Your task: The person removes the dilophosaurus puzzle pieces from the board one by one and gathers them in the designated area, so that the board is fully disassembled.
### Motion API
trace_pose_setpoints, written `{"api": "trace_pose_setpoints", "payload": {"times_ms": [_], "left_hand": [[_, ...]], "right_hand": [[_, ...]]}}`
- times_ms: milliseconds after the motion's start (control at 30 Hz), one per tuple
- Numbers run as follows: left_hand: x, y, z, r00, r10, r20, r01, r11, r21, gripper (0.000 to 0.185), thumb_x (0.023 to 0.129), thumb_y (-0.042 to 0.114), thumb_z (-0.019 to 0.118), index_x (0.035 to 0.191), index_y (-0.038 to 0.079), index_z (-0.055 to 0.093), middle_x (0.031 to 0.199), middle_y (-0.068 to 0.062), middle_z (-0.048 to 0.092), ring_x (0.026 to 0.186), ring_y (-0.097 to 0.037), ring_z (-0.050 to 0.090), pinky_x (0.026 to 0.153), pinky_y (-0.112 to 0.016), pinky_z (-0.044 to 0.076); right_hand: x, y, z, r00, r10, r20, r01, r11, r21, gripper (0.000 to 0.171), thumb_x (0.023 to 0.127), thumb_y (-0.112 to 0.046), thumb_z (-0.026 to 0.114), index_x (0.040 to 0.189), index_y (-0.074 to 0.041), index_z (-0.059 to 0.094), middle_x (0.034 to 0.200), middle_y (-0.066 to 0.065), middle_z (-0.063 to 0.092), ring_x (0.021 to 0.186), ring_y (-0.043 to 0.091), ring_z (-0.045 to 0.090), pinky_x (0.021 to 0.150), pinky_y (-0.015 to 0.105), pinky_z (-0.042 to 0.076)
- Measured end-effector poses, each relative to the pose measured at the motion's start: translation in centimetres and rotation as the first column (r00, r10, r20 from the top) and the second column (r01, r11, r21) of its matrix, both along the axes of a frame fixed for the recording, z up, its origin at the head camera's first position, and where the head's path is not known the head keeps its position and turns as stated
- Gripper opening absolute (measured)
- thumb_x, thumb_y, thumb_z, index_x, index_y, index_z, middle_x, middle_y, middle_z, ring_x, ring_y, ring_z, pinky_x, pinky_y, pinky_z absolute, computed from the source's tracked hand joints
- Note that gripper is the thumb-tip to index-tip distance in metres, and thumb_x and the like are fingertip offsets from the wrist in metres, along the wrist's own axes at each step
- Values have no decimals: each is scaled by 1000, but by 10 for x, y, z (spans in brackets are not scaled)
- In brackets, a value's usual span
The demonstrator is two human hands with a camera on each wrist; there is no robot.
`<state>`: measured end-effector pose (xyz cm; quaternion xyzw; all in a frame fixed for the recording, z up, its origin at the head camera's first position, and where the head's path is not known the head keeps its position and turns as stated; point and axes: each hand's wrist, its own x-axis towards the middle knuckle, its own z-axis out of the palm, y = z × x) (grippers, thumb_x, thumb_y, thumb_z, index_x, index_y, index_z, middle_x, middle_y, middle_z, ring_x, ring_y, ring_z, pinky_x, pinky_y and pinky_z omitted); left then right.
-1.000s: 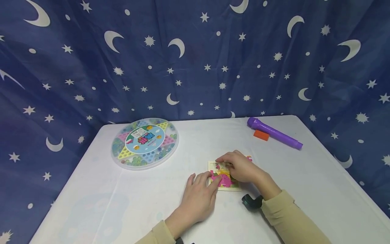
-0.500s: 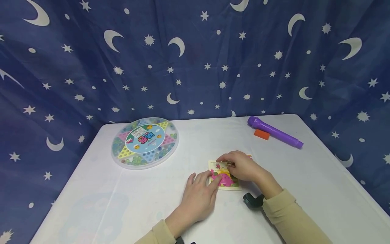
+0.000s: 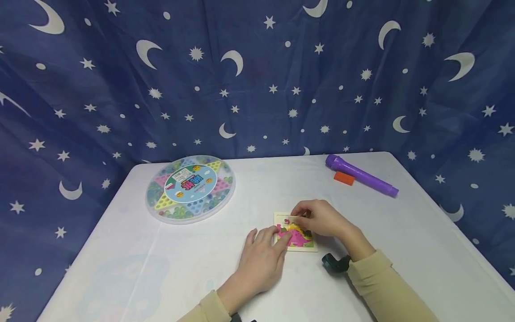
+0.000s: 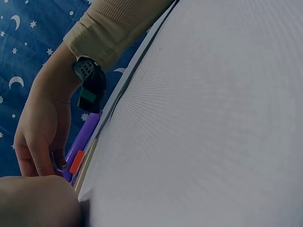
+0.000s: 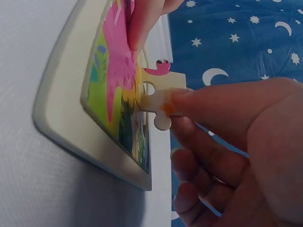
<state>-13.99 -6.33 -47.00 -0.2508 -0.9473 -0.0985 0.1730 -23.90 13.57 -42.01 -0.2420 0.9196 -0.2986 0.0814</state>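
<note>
A small square puzzle board (image 3: pixel 299 243) with a pink dinosaur picture lies on the white table (image 3: pixel 161 268). My left hand (image 3: pixel 273 237) lies flat, its fingertips (image 3: pixel 284 238) pressing the board's left edge. My right hand (image 3: pixel 299 215) pinches a pale puzzle piece (image 5: pixel 161 101) between thumb and finger, at the board's far edge. In the right wrist view the piece stands against the laid pieces of the board (image 5: pixel 61 123), and a left finger (image 5: pixel 144 21) presses on the pink part. The left wrist view shows the right hand (image 4: pixel 42 137) from the side.
At the back left lies a round clear marble game box (image 3: pixel 191 188). A purple torch (image 3: pixel 362 175) and an orange block (image 3: pixel 344 178) lie at the back right. A black wrist strap (image 3: pixel 334 263) is at my right wrist. A blue star-and-moon curtain hangs behind the table.
My right hand has shifted slightly to the right with the piece, so more of the pink picture shows. The left hand has stayed on the board's edge.
</note>
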Motion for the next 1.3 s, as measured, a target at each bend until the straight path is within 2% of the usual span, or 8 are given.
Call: {"api": "trace_pose_setpoints", "payload": {"times_ms": [200, 533, 1033, 1300], "left_hand": [[0, -1, 0, 1000, 1, 0, -1, 1000, 1, 39, 97, 34, 40, 135, 28, 49, 130, -7, 47, 121, -23, 41, 98, -55, 28], [-2, 0, -2, 1000, 5, 4, -5, 1000, -2, 40, 97, 34, 38, 135, 29, 48, 131, -7, 46, 121, -23, 40, 98, -55, 27], [-2, 1, 3, 999, 16, 28, -16, 1000, 1, 39, 97, 33, 41, 135, 29, 48, 132, -7, 45, 122, -24, 39, 99, -56, 26], [0, 0, -1, 1000, 14, 20, -14, 1000, -1, 39, 96, 33, 41, 134, 29, 49, 130, -7, 46, 121, -24, 41, 99, -55, 26]], "right_hand": [[-2, 0, -2, 1000, 5, -27, -5, 1000, -23, 6, 82, -25, 71, 87, -25, 68, 75, -10, 60, 69, 14, 53, 60, 29, 47], [-6, 2, -5, 1000, -2, -24, 1, 999, -42, 6, 83, -23, 71, 88, -25, 68, 77, -10, 60, 72, 15, 53, 64, 29, 48], [-11, 1, -12, 996, -55, -66, 50, 995, -85, 5, 86, -22, 68, 89, -26, 68, 79, -9, 59, 70, 17, 51, 59, 31, 46], [-13, 15, -3, 973, -197, -123, 171, 966, -195, 7, 88, -30, 65, 94, -29, 65, 79, -6, 59, 71, 19, 47, 56, 33, 40]]}}
